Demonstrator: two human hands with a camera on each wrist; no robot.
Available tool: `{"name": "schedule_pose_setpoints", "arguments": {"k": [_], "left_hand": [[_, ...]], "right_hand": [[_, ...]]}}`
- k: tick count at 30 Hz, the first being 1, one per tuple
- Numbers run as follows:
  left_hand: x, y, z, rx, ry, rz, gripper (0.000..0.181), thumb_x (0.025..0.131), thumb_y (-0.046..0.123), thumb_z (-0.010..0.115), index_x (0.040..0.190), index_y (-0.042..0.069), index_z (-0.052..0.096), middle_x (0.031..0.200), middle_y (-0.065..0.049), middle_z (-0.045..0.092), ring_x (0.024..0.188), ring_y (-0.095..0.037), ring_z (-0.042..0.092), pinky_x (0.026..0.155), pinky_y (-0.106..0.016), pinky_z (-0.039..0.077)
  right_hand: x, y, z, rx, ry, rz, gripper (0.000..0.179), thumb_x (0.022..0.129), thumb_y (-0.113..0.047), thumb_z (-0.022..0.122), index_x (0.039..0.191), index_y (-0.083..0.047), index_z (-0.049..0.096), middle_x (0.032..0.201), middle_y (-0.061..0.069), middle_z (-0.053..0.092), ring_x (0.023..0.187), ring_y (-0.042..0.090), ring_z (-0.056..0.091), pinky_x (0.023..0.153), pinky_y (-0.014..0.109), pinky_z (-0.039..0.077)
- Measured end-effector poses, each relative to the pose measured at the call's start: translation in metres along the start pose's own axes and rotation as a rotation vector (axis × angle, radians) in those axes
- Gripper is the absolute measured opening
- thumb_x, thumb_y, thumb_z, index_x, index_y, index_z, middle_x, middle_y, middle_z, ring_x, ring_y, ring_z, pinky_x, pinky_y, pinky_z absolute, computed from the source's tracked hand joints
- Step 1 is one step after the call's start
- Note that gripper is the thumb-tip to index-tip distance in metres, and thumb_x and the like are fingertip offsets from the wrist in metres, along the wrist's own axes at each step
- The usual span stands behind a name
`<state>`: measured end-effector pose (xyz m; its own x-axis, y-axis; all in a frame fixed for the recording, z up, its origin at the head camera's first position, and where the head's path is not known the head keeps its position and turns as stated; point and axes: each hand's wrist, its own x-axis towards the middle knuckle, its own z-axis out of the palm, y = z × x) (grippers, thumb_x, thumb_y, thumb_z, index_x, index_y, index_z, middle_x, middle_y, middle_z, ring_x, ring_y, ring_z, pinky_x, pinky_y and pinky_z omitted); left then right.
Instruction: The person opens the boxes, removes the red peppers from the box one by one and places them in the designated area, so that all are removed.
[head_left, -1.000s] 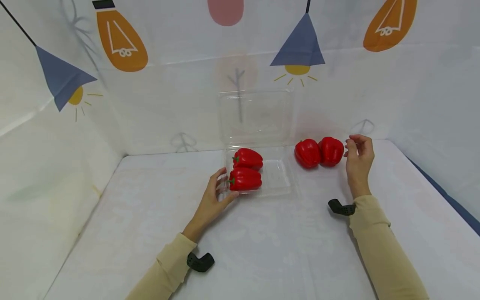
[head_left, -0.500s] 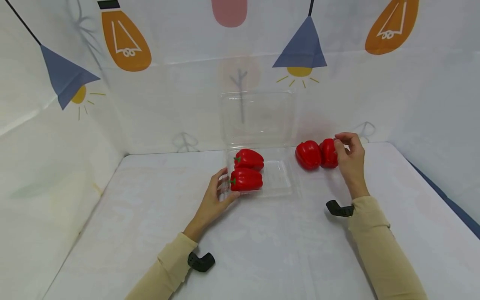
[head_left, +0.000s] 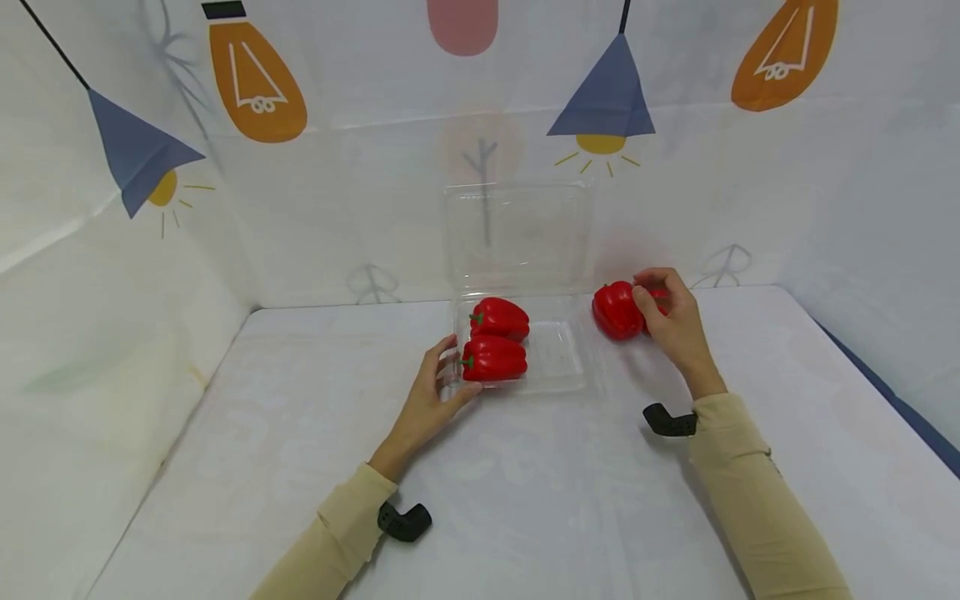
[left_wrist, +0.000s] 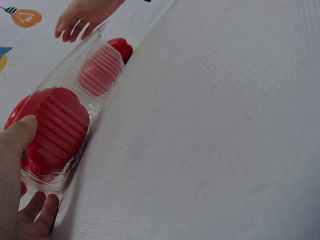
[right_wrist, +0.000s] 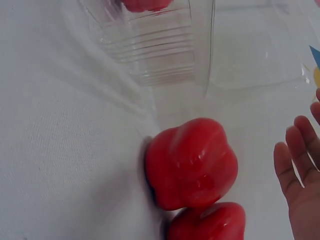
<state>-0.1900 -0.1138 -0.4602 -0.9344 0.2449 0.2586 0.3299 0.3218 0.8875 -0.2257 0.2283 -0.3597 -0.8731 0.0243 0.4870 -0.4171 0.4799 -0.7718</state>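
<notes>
Left hand [head_left: 426, 402] grips the clear container [head_left: 557, 350]; right hand [head_left: 677, 327] hovers to the right of it

Left wrist: the left hand's thumb lies on the container's front wall, fingertips curled at its left end; that hold, kept light, should steady the thin plastic without buckling it.

Right wrist: the right hand's fingers are spread, holding nothing, no contact showing; the nearer loose pepper [right_wrist: 192, 165], right of the container, touches the farther loose pepper [right_wrist: 210, 224]; encircling just one should avoid rolling its neighbour.

Head: in the container's left part lie a rear pepper [head_left: 500, 319] and a front pepper [head_left: 497, 358], stems leftward; its right part has bare floor; its lid [head_left: 517, 237] stands raised at the back; the white-covered tabletop [head_left: 525, 500] surrounds the container; lamp-patterned white cloth [head_left: 337, 217] hangs behind it.
</notes>
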Motion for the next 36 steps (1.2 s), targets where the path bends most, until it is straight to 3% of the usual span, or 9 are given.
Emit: {"name": "schedule_pose_setpoints", "arguments": {"k": [3, 8, 14, 16, 22, 32, 36], "left_hand": [[0.000, 0.000, 0.000, 0.001, 0.001, 0.007, 0.081, 0.085, 0.029, 0.071, 0.148, 0.016, 0.022, 0.151, -0.006, 0.030, 0.134, -0.025, 0.040, 0.103, -0.046, 0.045], [0.000, -0.001, 0.000, -0.011, 0.003, 0.012, 0.082, 0.084, 0.029, 0.071, 0.148, 0.015, 0.022, 0.150, -0.007, 0.030, 0.134, -0.026, 0.041, 0.103, -0.046, 0.045], [0.000, 0.005, -0.001, -0.009, -0.001, 0.005, 0.081, 0.085, 0.025, 0.070, 0.148, 0.016, 0.021, 0.150, -0.009, 0.029, 0.135, -0.027, 0.039, 0.105, -0.046, 0.044], [-0.002, 0.013, -0.002, -0.026, -0.005, 0.006, 0.080, 0.086, 0.021, 0.070, 0.148, 0.013, 0.021, 0.150, -0.012, 0.029, 0.135, -0.031, 0.039, 0.105, -0.050, 0.042], [-0.007, 0.037, -0.008, -0.030, -0.023, 0.001, 0.078, 0.086, 0.014, 0.069, 0.147, 0.005, 0.022, 0.149, -0.021, 0.029, 0.134, -0.038, 0.039, 0.105, -0.052, 0.041], [-0.007, 0.036, -0.007, -0.024, -0.028, 0.005, 0.078, 0.086, 0.013, 0.069, 0.147, 0.004, 0.021, 0.149, -0.021, 0.029, 0.134, -0.037, 0.039, 0.105, -0.051, 0.042], [-0.007, 0.037, -0.007, -0.020, -0.031, -0.007, 0.078, 0.086, 0.014, 0.069, 0.147, 0.004, 0.021, 0.149, -0.021, 0.029, 0.134, -0.036, 0.039, 0.105, -0.050, 0.042]], "right_hand": [[-0.002, -0.005, 0.003, -0.033, -0.070, 0.026, 0.029, 0.094, -0.010, 0.053, 0.120, 0.004, 0.050, 0.117, 0.017, 0.055, 0.096, 0.000, 0.050, 0.082, 0.004, 0.042], [-0.006, -0.014, 0.011, -0.089, -0.173, 0.039, 0.035, 0.093, -0.013, 0.056, 0.124, 0.000, 0.047, 0.123, 0.014, 0.054, 0.108, 0.014, 0.050, 0.085, 0.006, 0.040], [-0.007, -0.011, 0.025, -0.100, -0.250, -0.010, 0.038, 0.091, -0.009, 0.060, 0.125, -0.001, 0.048, 0.123, 0.017, 0.054, 0.112, 0.029, 0.053, 0.084, 0.003, 0.039], [-0.006, -0.003, 0.031, -0.098, -0.274, -0.033, 0.038, 0.090, -0.008, 0.061, 0.125, -0.003, 0.049, 0.122, 0.015, 0.055, 0.110, 0.028, 0.054, 0.087, 0.009, 0.044], [-0.008, 0.019, 0.046, -0.110, -0.349, -0.047, 0.037, 0.091, -0.018, 0.063, 0.125, -0.014, 0.049, 0.120, 0.004, 0.057, 0.106, 0.019, 0.054, 0.093, 0.045, 0.050], [-0.013, 0.011, 0.059, -0.091, -0.465, -0.144, 0.044, 0.089, -0.024, 0.065, 0.127, -0.012, 0.049, 0.124, 0.004, 0.055, 0.112, 0.027, 0.053, 0.092, 0.049, 0.051], [-0.016, 0.009, 0.066, -0.110, -0.501, -0.142, 0.046, 0.089, -0.025, 0.065, 0.129, -0.012, 0.047, 0.125, 0.003, 0.054, 0.112, 0.027, 0.054, 0.091, 0.046, 0.051]]}}
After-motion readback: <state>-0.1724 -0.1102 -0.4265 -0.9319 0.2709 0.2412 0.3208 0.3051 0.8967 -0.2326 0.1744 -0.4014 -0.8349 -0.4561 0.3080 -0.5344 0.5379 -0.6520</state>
